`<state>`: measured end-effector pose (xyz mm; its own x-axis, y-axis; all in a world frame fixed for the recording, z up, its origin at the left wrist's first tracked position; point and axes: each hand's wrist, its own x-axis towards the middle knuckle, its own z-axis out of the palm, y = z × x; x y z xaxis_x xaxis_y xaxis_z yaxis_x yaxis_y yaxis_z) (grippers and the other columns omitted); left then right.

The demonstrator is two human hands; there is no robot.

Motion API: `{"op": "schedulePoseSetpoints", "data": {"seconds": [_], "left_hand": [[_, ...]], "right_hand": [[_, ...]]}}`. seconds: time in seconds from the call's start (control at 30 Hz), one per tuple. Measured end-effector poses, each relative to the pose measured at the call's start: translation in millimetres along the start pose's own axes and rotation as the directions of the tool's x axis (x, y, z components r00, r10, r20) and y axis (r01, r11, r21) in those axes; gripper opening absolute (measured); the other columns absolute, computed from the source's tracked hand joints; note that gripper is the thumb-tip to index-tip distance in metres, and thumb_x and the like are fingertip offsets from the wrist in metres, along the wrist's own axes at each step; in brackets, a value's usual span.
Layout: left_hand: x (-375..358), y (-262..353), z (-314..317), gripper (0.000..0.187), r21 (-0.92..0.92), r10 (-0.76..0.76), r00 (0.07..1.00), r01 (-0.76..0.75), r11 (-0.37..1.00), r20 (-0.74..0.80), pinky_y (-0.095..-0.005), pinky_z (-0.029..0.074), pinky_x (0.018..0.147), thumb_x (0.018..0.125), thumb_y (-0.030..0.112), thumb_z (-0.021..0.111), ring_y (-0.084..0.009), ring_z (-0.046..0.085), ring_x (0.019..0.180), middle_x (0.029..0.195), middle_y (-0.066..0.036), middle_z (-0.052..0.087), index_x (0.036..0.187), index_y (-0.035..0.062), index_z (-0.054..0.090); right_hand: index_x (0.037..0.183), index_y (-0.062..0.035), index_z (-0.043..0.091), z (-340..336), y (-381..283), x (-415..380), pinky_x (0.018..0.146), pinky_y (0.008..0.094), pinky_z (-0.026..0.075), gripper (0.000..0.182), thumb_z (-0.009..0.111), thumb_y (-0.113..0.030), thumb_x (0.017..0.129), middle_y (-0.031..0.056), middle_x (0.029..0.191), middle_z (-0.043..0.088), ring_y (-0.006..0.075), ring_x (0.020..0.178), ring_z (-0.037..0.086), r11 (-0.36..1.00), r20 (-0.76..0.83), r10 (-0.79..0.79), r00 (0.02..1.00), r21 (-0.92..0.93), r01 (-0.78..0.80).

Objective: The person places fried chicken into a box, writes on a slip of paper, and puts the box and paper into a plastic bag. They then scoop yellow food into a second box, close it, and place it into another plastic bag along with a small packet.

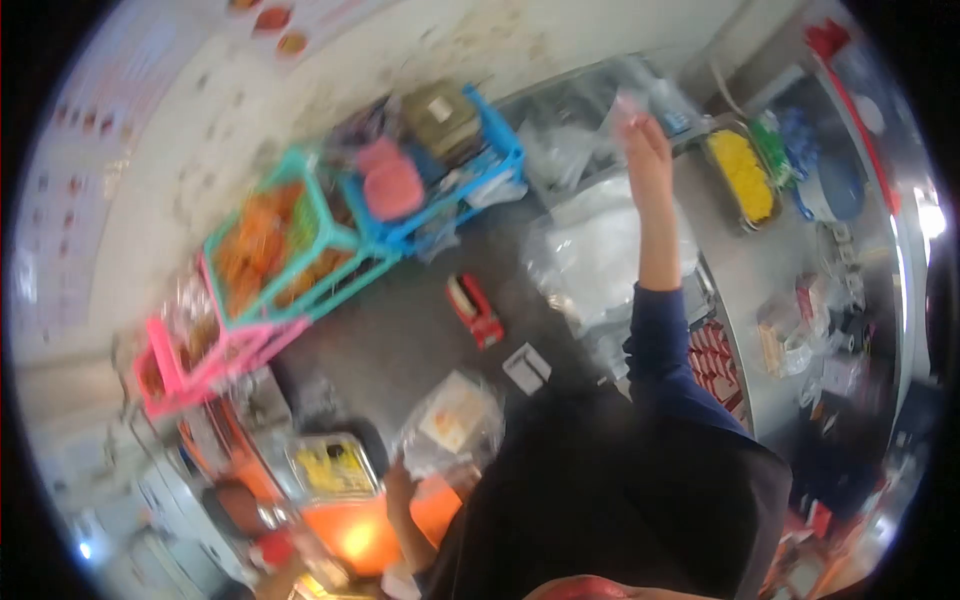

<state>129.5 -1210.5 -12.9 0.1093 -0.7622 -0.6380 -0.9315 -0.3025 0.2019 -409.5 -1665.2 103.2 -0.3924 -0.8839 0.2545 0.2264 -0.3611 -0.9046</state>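
Note:
My right hand (648, 150) reaches out over the trays at the back, its fingers pinched on a thin piece of clear plastic (625, 108). Motion blur hides the exact shape of that piece. Near the front left, my left hand (400, 488) is at the lower edge of a clear plastic bag (480, 440), with its fingers closed on that edge as far as the blur shows. A flat, pale piece of food (452, 412) with orange marks lies in or on the bag. Below my right forearm lies a stack of clear plastic bags (610, 255).
A red stapler (474, 312) and a white card (526, 369) lie on the dark counter (370, 335). Blue (495, 140), teal (335, 238) and pink (235, 355) baskets line the wall. Metal trays hold yellow food, one at right (742, 175), one at lower left (333, 466). Another person's hand (315, 560) shows bottom left.

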Motion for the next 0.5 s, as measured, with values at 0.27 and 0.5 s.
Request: {"op": "schedulePoseSetpoints", "data": {"seconds": [0.27,0.5], "left_hand": [[-15.9,17.9,-10.7,0.086,-0.236,-0.057,0.998,0.055,0.970,-0.001,-0.0428,0.047,0.078,0.059,0.005,0.078,-0.0367,0.057,0.083,0.088,-0.019,0.060,0.136,0.0007,0.040],[-30.2,18.5,-14.0,0.079,-0.399,0.086,0.934,-0.229,0.888,-0.346,-0.0435,0.046,0.079,0.060,-0.001,0.061,-0.0391,0.056,0.087,0.093,-0.023,0.059,0.137,-0.0015,0.039]], "right_hand": [[0.095,-0.0038,0.063,199.2,1.4,-381.5,0.070,0.0343,0.046,0.022,0.067,-0.016,0.077,0.0094,0.084,0.066,0.0188,0.079,0.063,0.943,0.959,0.228,-0.168,-0.260,-0.207],[0.101,-0.0065,0.066,172.2,160.6,-577.5,0.096,0.0425,0.039,0.028,0.059,-0.023,0.079,0.0139,0.108,0.063,0.0313,0.110,0.052,0.657,0.971,0.221,-0.086,-0.083,0.749]]}}
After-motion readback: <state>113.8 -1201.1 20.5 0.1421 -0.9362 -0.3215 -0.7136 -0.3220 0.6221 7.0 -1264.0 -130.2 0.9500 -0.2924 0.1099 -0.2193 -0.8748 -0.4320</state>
